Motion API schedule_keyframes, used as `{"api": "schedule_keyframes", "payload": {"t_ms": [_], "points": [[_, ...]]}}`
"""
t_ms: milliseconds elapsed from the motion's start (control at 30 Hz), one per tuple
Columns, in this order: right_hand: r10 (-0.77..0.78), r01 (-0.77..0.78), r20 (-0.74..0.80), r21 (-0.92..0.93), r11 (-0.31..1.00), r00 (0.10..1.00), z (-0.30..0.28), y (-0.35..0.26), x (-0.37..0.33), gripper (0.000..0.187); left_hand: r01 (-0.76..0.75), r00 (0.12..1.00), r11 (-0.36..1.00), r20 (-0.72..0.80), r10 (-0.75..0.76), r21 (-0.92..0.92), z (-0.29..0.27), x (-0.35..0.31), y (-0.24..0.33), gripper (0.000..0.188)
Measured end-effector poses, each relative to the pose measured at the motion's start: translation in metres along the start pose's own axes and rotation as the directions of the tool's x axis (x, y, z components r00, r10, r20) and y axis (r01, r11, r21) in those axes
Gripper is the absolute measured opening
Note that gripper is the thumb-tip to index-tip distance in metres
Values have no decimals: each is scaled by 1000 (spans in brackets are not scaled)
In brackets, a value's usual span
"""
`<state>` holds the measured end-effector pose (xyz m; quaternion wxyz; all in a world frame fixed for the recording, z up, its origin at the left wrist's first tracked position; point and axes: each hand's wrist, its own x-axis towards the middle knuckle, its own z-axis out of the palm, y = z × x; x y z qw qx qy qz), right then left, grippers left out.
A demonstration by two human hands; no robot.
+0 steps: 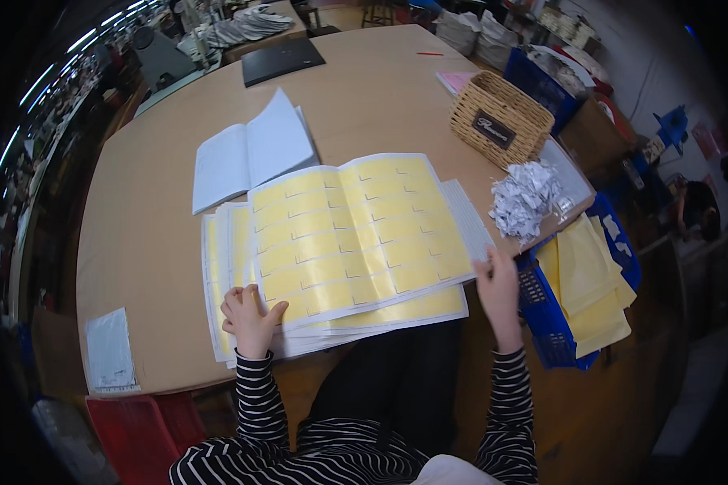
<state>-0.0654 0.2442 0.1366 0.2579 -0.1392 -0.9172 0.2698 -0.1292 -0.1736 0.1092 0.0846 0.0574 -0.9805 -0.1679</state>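
A large yellow label sheet (pixel 356 234) with a white border and a grid of small corner marks lies across a stack of similar sheets (pixel 429 305) at the table's near edge. My left hand (pixel 249 321) rests on the sheet's lower left corner, fingers spread and thumb out to the side. At the lower right corner, my right hand (pixel 498 293) has its fingers closed on the sheet's edge; they are slightly blurred. Beneath the sheet's right side shows a white lined sheet (pixel 467 218). An open notebook (pixel 251 155) with pale pages lies just beyond the stack.
A wicker basket (pixel 493 121) and a heap of white paper scraps (pixel 526 202) sit on the table's right side. Below them, a blue crate (pixel 554 335) holds yellow sheets (pixel 584 279). A black folder (pixel 283 61) lies far back; a red stool (pixel 141 428) stands at near left.
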Motion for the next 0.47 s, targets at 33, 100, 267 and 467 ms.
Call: {"api": "schedule_keyframes", "payload": {"t_ms": [33, 100, 267, 467], "points": [[97, -93, 54, -71, 993, 994, 14, -1, -8, 38, -5, 1000, 1000, -3, 5, -6, 1, 0, 0, 59], [76, -74, 10, -143, 987, 997, 29, -1, -16, 43, 15, 998, 996, 54, -10, -87, 4, 9, -4, 56], [368, -378, 111, 83, 922, 923, 30, 16, -5, 45, 73, 965, 985, 260, -29, -158, 8, 38, -21, 50], [529, -642, 375, 325, 694, 761, 37, 41, -11, 46, -60, 991, 890, -132, 0, -452, 9, 32, -13, 45]]}}
